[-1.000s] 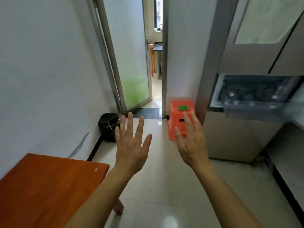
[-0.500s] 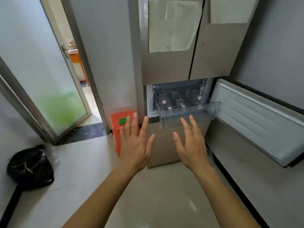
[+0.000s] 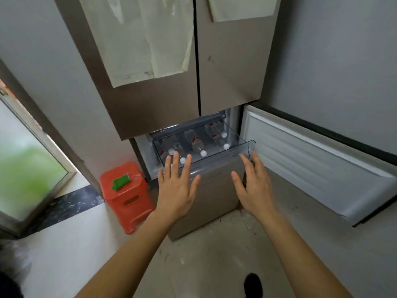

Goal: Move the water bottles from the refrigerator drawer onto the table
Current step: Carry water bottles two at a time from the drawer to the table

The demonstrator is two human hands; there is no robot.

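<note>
A clear plastic drawer (image 3: 236, 148) stands pulled out of the refrigerator. Several water bottles (image 3: 196, 144) lie in it on their sides, white caps toward the front wall. On the pale tiled floor (image 3: 214, 254), at 8 o'clock from the drawer, a red stool (image 3: 126, 196) stands, with a green piece (image 3: 121, 181) on its seat.

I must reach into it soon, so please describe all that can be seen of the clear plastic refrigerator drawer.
The clear plastic refrigerator drawer stands pulled out below the closed brown upper doors. Its walls are transparent, its front rim straight. Several water bottles with white caps lie inside. The open left hand and right hand are before its front; whether they touch it cannot be told.
</note>
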